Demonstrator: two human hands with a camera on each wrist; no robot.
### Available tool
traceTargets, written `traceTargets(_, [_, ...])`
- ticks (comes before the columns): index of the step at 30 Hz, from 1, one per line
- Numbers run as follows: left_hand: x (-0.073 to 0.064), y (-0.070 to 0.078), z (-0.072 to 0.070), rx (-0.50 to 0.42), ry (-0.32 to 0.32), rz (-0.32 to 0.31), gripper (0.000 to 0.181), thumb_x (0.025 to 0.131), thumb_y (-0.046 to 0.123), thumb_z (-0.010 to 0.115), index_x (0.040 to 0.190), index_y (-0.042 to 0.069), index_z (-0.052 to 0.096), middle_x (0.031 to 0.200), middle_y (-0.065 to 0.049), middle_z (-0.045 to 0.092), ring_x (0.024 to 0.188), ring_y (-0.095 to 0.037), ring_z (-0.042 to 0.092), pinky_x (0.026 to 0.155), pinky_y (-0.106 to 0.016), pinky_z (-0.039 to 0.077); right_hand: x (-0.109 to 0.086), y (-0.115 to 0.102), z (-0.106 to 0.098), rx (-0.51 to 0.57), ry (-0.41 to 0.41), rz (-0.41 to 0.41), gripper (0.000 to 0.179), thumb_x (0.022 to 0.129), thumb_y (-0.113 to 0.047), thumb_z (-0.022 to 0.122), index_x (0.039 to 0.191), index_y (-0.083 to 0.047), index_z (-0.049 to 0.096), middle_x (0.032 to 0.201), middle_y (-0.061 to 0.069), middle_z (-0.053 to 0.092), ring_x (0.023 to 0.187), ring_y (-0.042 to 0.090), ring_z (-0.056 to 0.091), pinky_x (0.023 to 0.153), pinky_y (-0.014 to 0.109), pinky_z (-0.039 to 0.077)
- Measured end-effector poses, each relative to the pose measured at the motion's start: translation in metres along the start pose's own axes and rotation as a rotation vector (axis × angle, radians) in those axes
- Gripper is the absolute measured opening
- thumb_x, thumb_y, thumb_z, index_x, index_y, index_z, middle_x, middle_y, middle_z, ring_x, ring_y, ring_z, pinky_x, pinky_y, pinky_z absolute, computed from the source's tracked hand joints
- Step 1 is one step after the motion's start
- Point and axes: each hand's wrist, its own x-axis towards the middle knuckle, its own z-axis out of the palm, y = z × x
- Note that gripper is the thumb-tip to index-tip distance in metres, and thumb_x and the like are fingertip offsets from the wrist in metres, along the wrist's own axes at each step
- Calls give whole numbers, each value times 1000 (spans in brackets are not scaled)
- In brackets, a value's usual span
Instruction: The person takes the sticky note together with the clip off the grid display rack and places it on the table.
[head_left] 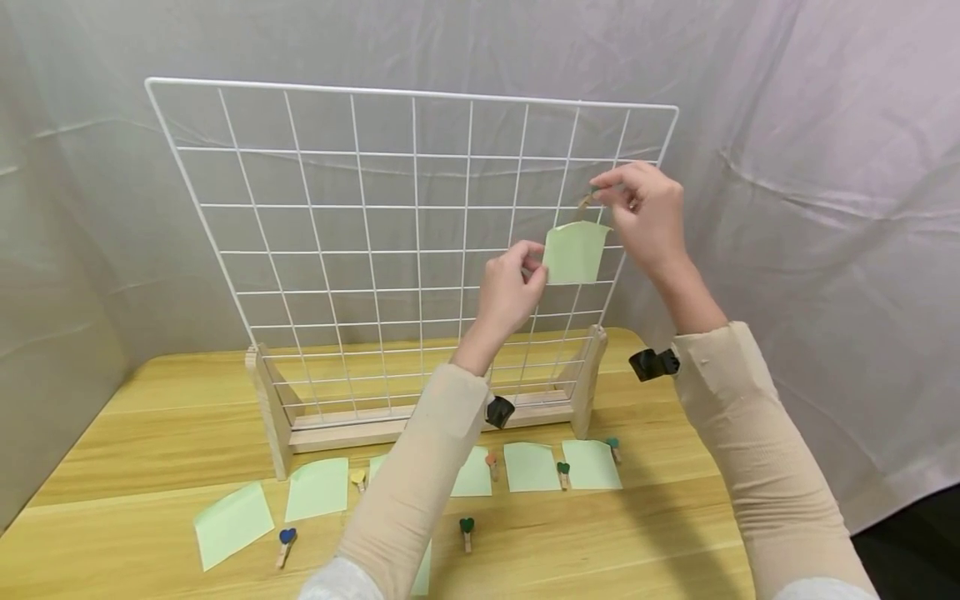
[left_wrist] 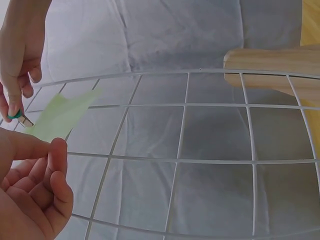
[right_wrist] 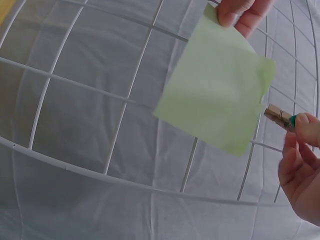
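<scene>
My left hand pinches the left edge of a pale green paper note. The note is held upright before the right part of a white wire grid, its top edge slightly curled. Between thumb and fingertips, my right hand pinches a small wooden clothespin by its green-topped end. The clothespin's wooden tip points at the note's upper edge, very close to it; whether they touch I cannot tell. In the left wrist view, the note lies partly behind the left hand's fingers.
A wooden stand carries the grid on the table. Several green notes lie along the front, with heart-topped clothespins among them: a blue one, a yellow one, an orange one and green ones. My left forearm covers some notes.
</scene>
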Motion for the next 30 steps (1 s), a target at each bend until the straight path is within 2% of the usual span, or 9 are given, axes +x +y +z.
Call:
traceTargets(4, [-3, -3, -1, -33, 13, 24, 16, 81, 1, 56, 95, -3, 62, 74, -9, 63, 60, -16, 56, 55, -16, 42, -2, 0, -3, 74, -7, 25, 9, 77, 7, 63, 85, 8, 66, 83, 16, 62, 67, -6, 50, 55, 10, 39])
traceTargets(8, [-7, -6, -2, -61, 32, 35, 10, 81, 1, 57, 87, -4, 63, 71, -9, 62, 59, -17, 53, 54, -16, 41, -6, -1, -4, 134, 2, 69, 11, 77, 7, 64, 88, 10, 64, 83, 16, 62, 69, -6, 51, 57, 11, 41])
traceTargets(12, [-11, -10, -5, -86, 38, 22, 9, 81, 2, 57, 85, -3, 64, 69, -8, 61, 58, -15, 52, 54, -17, 41, -10, -1, -4, 220, 0, 130, 15, 77, 7, 63, 90, 13, 59, 78, 5, 60, 67, -1, 53, 59, 13, 43])
traceTargets(15, [-13, -13, -7, -113, 36, 7, 9, 82, 2, 57, 86, -3, 64, 69, -7, 60, 56, -15, 51, 52, -18, 41, -13, -2, -4, 318, -6, 184, 18, 78, 7, 62, 91, 16, 54, 75, -4, 56, 65, 2, 56, 60, 15, 46])
traceTargets(17, [-15, -15, -8, -126, 38, 0, 10, 82, 2, 57, 86, -3, 64, 69, -7, 60, 56, -14, 51, 51, -18, 41, -16, -2, -4, 384, -7, 209, 18, 77, 9, 62, 90, 16, 52, 73, -6, 56, 64, 4, 57, 61, 16, 47])
traceTargets(22, [-18, -19, -9, -141, 42, 5, 10, 81, 2, 57, 87, -4, 63, 70, -8, 61, 56, -14, 52, 52, -18, 42, -21, 0, -2, 474, -8, 229, 12, 77, 13, 60, 83, 19, 52, 68, -7, 61, 61, 5, 59, 59, 17, 48])
traceTargets(30, [-27, -23, -9, -203, 19, -37, 10, 83, 1, 56, 89, -5, 62, 69, -9, 60, 51, -15, 52, 46, -21, 45, -29, 3, 2, 522, -19, 219, 6, 76, 15, 59, 79, 19, 55, 66, -5, 63, 57, 9, 59, 58, 19, 49])
